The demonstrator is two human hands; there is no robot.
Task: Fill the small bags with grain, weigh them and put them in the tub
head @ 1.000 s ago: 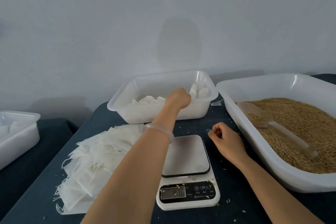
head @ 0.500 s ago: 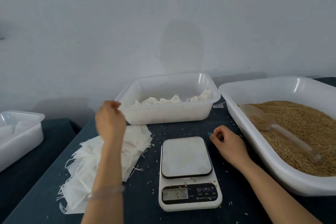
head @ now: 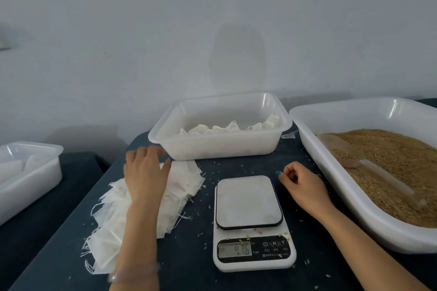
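Note:
A pile of empty white mesh bags point(head: 179, 186) lies on the dark table, left of the white kitchen scale point(head: 250, 222). My left hand point(head: 144, 172) hovers over the pile's far end with fingers spread, holding nothing. My right hand point(head: 302, 184) rests loosely curled on the table, right of the scale, empty. The scale's platform is bare. Behind the scale stands a white tub point(head: 222, 146) with several filled bags point(head: 227, 127) inside. At the right, a big white tub point(head: 354, 198) holds brown grain point(head: 406, 163) with a clear scoop point(head: 364, 165) lying in it.
Another white tub point(head: 30, 172) with white bags stands on a separate surface at the far left, across a gap. Loose grains are scattered on the dark table point(head: 196, 257) around the scale. A pale wall rises directly behind the tubs.
My left hand came back from the rear tub, where it left a filled bag, and now hovers open over the pile of empty bags. My right hand barely moved.

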